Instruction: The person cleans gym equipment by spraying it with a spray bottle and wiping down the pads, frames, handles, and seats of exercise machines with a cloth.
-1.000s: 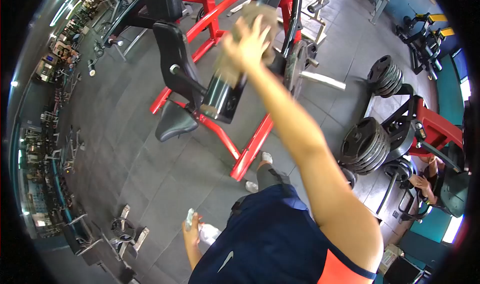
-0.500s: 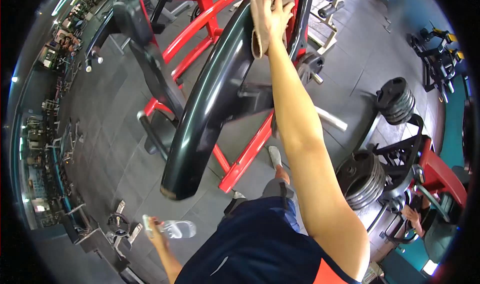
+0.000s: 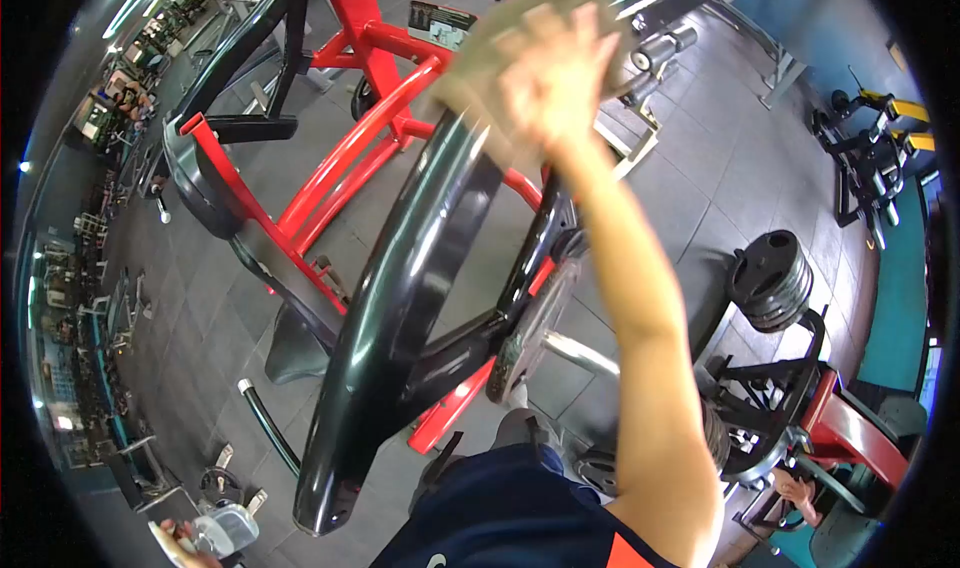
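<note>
A brownish cloth [image 3: 475, 63] is pressed over the upper end of a glossy black beam [image 3: 385, 278] by my right hand [image 3: 560, 73]. The fingers of that hand look spread across the cloth, holding it against the beam; hand and cloth are both motion-blurred. At the lower left, my left hand [image 3: 180, 546] is partly cut off by the dark edge of the view. It grips a clear plastic bottle [image 3: 228, 530] with a white top, tilted on its side. The black beam belongs to a red and black gym machine [image 3: 375, 168].
A round weight plate [image 3: 535, 333] and a metal peg [image 3: 580, 353] are beside the beam. Stacked plates [image 3: 770, 283] sit on a rack at the right. Another person's hand [image 3: 795, 493] shows near a red and black machine [image 3: 845, 418]. Grey tiles [image 3: 690, 183] cover the floor.
My right hand and the cloth have shifted slightly down on the beam. My left hand with the bottle has moved left and down. The view has shifted, showing more of the red frame.
</note>
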`<action>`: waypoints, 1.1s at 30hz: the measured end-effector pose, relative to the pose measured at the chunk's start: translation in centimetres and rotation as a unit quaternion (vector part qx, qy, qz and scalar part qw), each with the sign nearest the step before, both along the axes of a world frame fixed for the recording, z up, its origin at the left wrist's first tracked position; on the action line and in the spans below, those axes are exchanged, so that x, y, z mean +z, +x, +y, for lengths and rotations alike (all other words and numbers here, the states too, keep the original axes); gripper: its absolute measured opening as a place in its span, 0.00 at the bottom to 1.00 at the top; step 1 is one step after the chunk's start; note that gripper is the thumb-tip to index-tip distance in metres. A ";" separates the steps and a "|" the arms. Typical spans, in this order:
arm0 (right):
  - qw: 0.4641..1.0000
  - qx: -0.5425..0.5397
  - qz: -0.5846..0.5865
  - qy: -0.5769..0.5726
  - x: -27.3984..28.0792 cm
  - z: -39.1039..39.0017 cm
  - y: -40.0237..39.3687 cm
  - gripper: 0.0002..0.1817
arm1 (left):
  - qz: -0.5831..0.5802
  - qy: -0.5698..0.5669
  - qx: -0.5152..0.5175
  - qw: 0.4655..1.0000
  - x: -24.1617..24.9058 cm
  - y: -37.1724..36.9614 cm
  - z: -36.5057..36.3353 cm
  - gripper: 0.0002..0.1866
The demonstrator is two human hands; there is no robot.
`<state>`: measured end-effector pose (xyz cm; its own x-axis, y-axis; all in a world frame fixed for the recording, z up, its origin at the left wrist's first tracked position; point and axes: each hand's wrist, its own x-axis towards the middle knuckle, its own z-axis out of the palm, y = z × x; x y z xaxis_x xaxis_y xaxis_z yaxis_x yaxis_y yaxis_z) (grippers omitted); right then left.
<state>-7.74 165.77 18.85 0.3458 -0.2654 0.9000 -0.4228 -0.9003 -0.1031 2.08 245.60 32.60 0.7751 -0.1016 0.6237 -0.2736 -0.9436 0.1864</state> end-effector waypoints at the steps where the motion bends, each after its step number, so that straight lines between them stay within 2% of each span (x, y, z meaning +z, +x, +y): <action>1: 0.999 -0.032 -0.042 -0.007 1.1 -4.8 -0.6 0.19 | 0.013 0.016 -0.010 1.000 1.5 -1.0 -2.0 0.17; 2: 0.987 -0.162 0.003 -0.017 2.2 -5.6 -1.0 0.22 | 0.048 -0.377 0.037 0.924 2.6 -2.3 -6.7 0.19; 4: 0.984 -0.095 -0.122 0.089 2.8 -5.0 0.1 0.17 | 0.047 -0.335 0.007 0.941 3.8 -2.8 -7.6 0.19; 5: 0.978 -0.096 -0.128 0.135 1.5 -1.6 1.4 0.18 | 0.048 -0.313 -0.005 0.949 4.2 -3.3 -7.9 0.20; 6: 0.972 -0.025 -0.176 0.151 0.1 4.4 2.8 0.20 | 0.039 -0.303 -0.015 0.952 4.6 -3.6 -9.6 0.20; 7: 0.968 0.049 -0.104 0.222 -0.4 10.0 2.4 0.23 | 0.028 -0.318 -0.020 0.948 4.8 -3.5 -11.1 0.21; 8: 0.953 0.167 -0.075 0.240 -1.2 15.1 1.0 0.26 | 0.013 -0.333 -0.023 0.943 4.7 -3.5 -12.4 0.21; 9: 0.940 0.223 -0.035 0.254 -2.0 19.4 -0.3 0.29 | 0.000 -0.342 -0.027 0.939 5.0 -3.4 -13.3 0.22; 10: 0.944 0.239 -0.037 0.223 -2.8 19.3 -0.4 0.32 | 0.024 -0.323 -0.075 0.943 5.4 -3.0 -13.7 0.22; 11: 0.948 0.251 -0.038 0.194 -3.7 18.6 -0.6 0.34 | 0.058 -0.366 -0.123 0.921 4.4 0.9 -3.9 0.30; 13: 0.969 0.112 -0.086 0.205 -3.6 11.8 0.7 0.37 | 0.068 -0.391 -0.157 0.905 5.1 0.4 -7.2 0.29; 15: 0.908 0.043 -0.260 0.327 -2.6 7.9 2.6 0.45 | 0.142 -0.396 -0.214 0.882 6.2 1.1 -7.4 0.28; 16: 0.868 0.068 -0.283 0.402 -2.8 9.4 2.5 0.48 | 0.152 -0.400 -0.209 0.879 6.3 1.0 -8.5 0.26; 17: 0.823 0.091 -0.304 0.471 -3.0 11.6 2.4 0.51 | 0.159 -0.393 -0.250 0.870 6.1 1.1 -9.4 0.23; 18: 0.802 0.151 -0.284 0.503 -3.7 16.0 1.2 0.52 | 0.169 -0.370 -0.270 0.873 6.1 0.8 -10.7 0.20; 19: 0.803 0.155 -0.226 0.530 -5.1 21.6 0.0 0.49 | 0.179 -0.350 -0.293 0.871 5.6 0.6 -12.0 0.19; 20: 0.808 0.226 -0.242 0.486 -9.2 27.6 -0.4 0.44 | 0.170 -0.359 -0.294 0.869 5.3 0.3 -12.7 0.19; 22: 0.789 0.335 -0.237 0.456 -11.4 38.9 -3.8 0.42 | 0.160 -0.371 -0.290 0.868 5.2 0.1 -13.1 0.20; 23: 0.847 0.312 -0.088 0.421 -14.9 41.2 -5.3 0.36 | 0.166 -0.364 -0.303 0.865 5.0 0.2 -12.8 0.20; 25: 0.872 0.280 -0.115 0.385 -15.7 40.4 -5.4 0.28 | 0.172 -0.350 -0.327 0.861 4.9 0.1 -11.6 0.20; 27: 0.956 0.138 -0.065 0.252 -17.8 36.3 -4.4 0.35 | 0.179 -0.332 -0.336 0.863 4.8 0.0 -9.8 0.21; 29: 0.940 0.102 0.123 0.303 -20.1 30.3 -6.4 0.25 | 0.181 -0.328 -0.336 0.864 4.8 0.2 -7.4 0.20; 31: 0.886 0.065 0.310 0.338 -21.9 27.0 -8.4 0.16 | 0.197 -0.346 -0.337 0.853 4.3 -0.2 -5.6 0.20; 33: 0.910 0.136 0.066 0.386 -22.7 29.8 -8.1 0.15 | 0.229 -0.357 -0.339 0.840 3.2 -0.1 -3.1 0.20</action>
